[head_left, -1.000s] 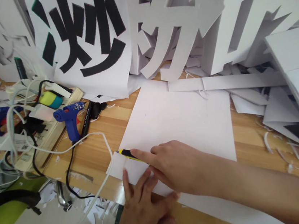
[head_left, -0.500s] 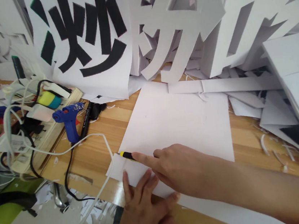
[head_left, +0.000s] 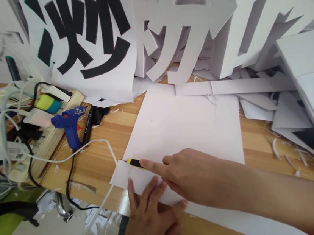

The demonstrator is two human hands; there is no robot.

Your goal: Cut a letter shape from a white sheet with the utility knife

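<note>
My right hand [head_left: 186, 171] is closed round a yellow-and-black utility knife [head_left: 135, 163], its index finger stretched along the handle. The knife's tip touches a large white sheet [head_left: 192, 128] near its left edge. My left hand [head_left: 151, 213] presses on the sheet's near left part, fingers spread, just below the knife. Part of the sheet hangs over the table's front edge. A white cord [head_left: 112, 149] crosses over the sheet's left corner.
A blue glue gun [head_left: 70, 126] and a black marker [head_left: 87, 128] lie at left, beside a power strip [head_left: 42, 143] with tangled cords. Large white cut-out characters [head_left: 190, 18] and a sheet with a black character [head_left: 86, 34] stand behind. Paper scraps [head_left: 291, 116] lie at right.
The view has shifted slightly. The knife tip has moved a little to the right relative to the sheet's left corner; my left hand stays pressed in place.
</note>
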